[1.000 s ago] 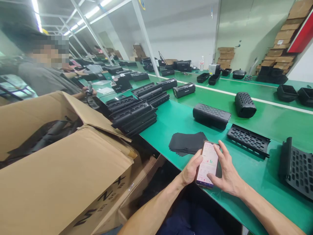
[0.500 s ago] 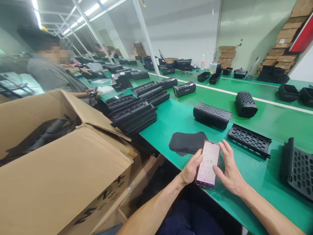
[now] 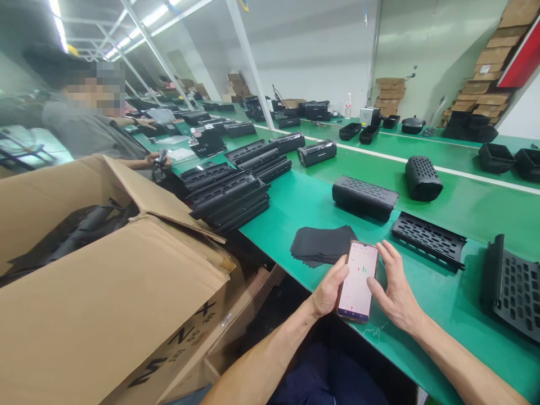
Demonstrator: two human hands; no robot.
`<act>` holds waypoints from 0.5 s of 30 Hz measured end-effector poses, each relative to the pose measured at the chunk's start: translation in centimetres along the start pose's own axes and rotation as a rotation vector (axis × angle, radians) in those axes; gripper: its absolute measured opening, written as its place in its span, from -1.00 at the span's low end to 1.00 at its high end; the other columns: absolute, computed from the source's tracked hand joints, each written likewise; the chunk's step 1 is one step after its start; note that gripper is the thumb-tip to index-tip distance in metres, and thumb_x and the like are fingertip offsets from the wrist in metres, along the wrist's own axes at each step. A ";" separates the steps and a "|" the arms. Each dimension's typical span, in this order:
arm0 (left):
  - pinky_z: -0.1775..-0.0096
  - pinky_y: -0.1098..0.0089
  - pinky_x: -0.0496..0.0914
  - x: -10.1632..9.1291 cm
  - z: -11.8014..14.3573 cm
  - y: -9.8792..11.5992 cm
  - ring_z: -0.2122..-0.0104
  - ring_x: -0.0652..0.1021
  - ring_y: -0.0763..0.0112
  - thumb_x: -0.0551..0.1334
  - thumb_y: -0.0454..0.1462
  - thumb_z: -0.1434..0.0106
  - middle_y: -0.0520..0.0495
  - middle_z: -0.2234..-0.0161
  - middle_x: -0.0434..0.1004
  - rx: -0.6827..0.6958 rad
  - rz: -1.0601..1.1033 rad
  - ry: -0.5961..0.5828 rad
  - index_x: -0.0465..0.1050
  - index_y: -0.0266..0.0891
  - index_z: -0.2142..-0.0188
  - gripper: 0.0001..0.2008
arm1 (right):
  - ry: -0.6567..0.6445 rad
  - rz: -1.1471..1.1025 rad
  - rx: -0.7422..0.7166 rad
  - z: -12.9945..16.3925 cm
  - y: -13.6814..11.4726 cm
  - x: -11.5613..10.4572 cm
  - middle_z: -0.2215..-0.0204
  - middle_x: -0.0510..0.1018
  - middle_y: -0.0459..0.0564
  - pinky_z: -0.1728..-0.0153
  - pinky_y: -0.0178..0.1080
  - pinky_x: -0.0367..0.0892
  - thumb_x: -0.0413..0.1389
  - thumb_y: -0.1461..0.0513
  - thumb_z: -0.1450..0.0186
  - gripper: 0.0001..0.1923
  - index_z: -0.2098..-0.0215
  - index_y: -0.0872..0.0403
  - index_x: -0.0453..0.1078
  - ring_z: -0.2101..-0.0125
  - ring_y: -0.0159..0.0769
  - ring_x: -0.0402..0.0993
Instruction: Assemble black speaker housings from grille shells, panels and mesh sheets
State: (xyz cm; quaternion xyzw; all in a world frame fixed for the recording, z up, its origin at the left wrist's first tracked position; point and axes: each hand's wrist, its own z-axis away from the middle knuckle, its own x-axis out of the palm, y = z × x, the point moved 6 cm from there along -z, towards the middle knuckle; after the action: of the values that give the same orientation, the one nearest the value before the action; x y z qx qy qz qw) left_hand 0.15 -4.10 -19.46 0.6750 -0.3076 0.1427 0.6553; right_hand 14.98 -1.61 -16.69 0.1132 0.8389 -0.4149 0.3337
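A smartphone (image 3: 358, 284) with a lit, pale pink screen is held over the near edge of the green table. My left hand (image 3: 331, 288) grips it along its left side, thumb on the front. At the phone's right side is my right hand (image 3: 396, 289), fingers apart, its thumb close to the screen; whether it touches the glass I cannot tell. Just behind the phone lies a stack of black sheets (image 3: 320, 243). A perforated black panel (image 3: 428, 239) rests beyond my right hand, and a slotted black housing (image 3: 365, 198) sits farther back.
A large open cardboard box (image 3: 139, 304) with dark parts inside stands at the left against the table (image 3: 287, 208). Piled black slotted parts (image 3: 232, 197) lie beyond it. A larger perforated panel (image 3: 514, 287) stands at the right. A co-worker (image 3: 93, 124) sits at far left.
The phone's screen content has changed; fewer items show on it now. My hands and the phone keep nearly the same positions.
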 end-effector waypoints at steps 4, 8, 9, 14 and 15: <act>-0.11 0.09 0.43 0.0 0.0 0.1 -0.12 0.57 -0.03 0.25 0.03 -0.42 -0.28 -0.15 0.57 0.008 -0.008 0.000 0.43 -0.24 -0.23 -0.46 | -0.005 -0.005 0.011 -0.1 0.1 -0.1 -0.48 -0.06 0.16 -0.33 0.30 0.24 0.00 0.10 -0.53 -0.30 -0.54 -0.20 -0.21 -0.48 0.14 -0.03; -0.10 0.12 0.43 -0.1 0.0 0.1 -0.12 0.56 -0.03 0.24 0.02 -0.42 -0.27 -0.15 0.56 0.012 -0.021 0.010 0.43 -0.24 -0.23 -0.47 | 0.000 -0.016 0.009 -0.1 0.0 -0.1 -0.48 -0.06 0.16 -0.33 0.27 0.26 0.00 0.10 -0.54 -0.31 -0.52 -0.20 -0.19 -0.48 0.10 -0.04; -0.09 0.13 0.44 -0.1 0.0 0.1 -0.12 0.56 -0.02 0.24 0.03 -0.42 -0.27 -0.15 0.56 0.011 -0.023 0.011 0.43 -0.24 -0.23 -0.47 | 0.001 -0.015 0.007 -0.1 -0.1 -0.2 -0.48 -0.06 0.16 -0.32 0.27 0.27 0.00 0.11 -0.53 -0.32 -0.52 -0.19 -0.18 -0.48 0.10 -0.04; -0.03 0.18 0.46 -0.1 0.0 0.0 -0.08 0.58 0.01 0.25 0.04 -0.41 -0.26 -0.12 0.58 0.001 -0.011 0.008 0.42 -0.25 -0.22 -0.45 | 0.032 -0.008 -0.052 0.0 -0.6 -0.3 -0.48 -0.08 0.16 -0.29 0.30 0.29 0.05 0.13 -0.50 -0.44 -0.43 -0.15 0.06 -0.45 0.15 0.02; 0.00 0.19 0.47 -0.1 0.0 -0.1 -0.05 0.60 0.02 0.25 0.04 -0.41 -0.27 -0.11 0.59 -0.001 -0.004 0.007 0.42 -0.25 -0.22 -0.45 | 0.040 0.000 -0.073 0.0 -0.8 -0.4 -0.48 -0.08 0.15 -0.29 0.30 0.28 0.06 0.14 -0.49 -0.50 -0.37 -0.12 0.17 -0.45 0.17 0.01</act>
State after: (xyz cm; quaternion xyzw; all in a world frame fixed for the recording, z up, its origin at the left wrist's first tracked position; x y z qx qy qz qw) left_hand 0.14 -4.07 -19.55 0.6749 -0.3038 0.1435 0.6570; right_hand 14.94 -2.07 -15.98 0.1093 0.8599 -0.3818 0.3208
